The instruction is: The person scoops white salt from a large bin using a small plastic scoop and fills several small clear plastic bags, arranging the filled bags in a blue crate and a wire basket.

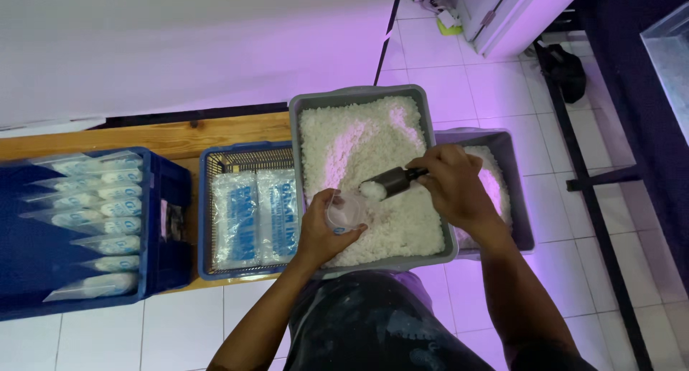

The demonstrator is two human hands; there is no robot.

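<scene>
A grey tub full of coarse white grains stands in front of me. My left hand holds a small clear plastic bag with its mouth open over the tub. My right hand grips the handle of a dark metal scoop. The scoop carries white grains and its lip rests right at the mouth of the bag.
A second grey tub of white grains sits partly under the first, at the right. A blue basket with flat clear printed bags stands to the left. Further left, a dark blue crate holds several filled bags. All rest on a wooden bench.
</scene>
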